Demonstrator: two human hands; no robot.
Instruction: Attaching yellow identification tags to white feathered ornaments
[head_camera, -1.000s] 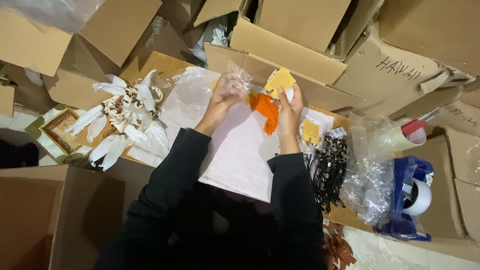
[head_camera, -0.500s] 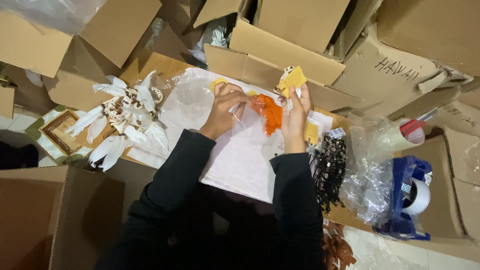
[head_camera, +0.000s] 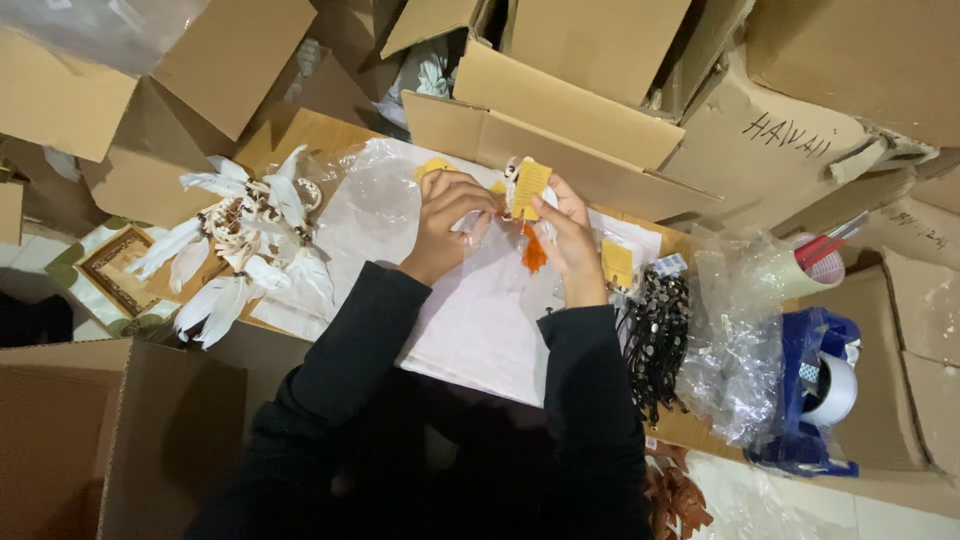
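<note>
Both hands have come together vs 0.5 s ago: left hand (head_camera: 445, 220) curled, pinching clear bag (head_camera: 495, 250); right hand (head_camera: 565, 235) pinches yellow card (head_camera: 530, 187). Orange feather (head_camera: 534, 252) now hangs between them, looks inside the bag, above white paper (head_camera: 470, 330).

Packing/stockroom w/ craft goods: open cardboard boxes (head_camera: 560, 110) all round, blue tape dispenser (head_camera: 815, 400) to their right, clear bags (head_camera: 735, 340) beside it.

Single head view, looking steeply down over own sleeves at hands (head_camera: 500, 225) on work board (head_camera: 300, 135), close range; cardboard boxes (head_camera: 560, 60) ring frame.
</note>
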